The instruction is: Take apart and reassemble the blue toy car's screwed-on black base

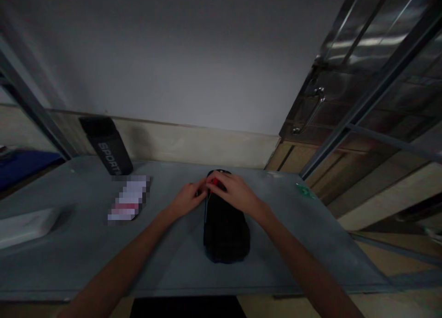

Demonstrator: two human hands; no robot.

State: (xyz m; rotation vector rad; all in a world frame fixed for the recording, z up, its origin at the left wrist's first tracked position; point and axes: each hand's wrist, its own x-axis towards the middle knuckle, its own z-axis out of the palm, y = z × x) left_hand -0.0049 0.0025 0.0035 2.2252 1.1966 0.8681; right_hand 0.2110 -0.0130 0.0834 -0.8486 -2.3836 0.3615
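A black object shaped like a toy car [226,230] lies lengthwise on the grey table, its far end under my hands. My left hand [188,197] is closed, thumb and fingers pinched against the car's far left edge. Over the far end bends my right hand [238,193], its fingers curled round a small red part [215,182] on the car. The fingertips of both hands nearly meet there. They hide most of the red part, and the dark picture hides the car's finer details.
On the left of the grey table [165,263] stands a black box marked SPORT [109,147], with a blurred-out flat item [129,198] and a white object [27,227] nearer me. A small green thing [305,190] lies at the right. Metal posts [331,143] and a wall bound the table.
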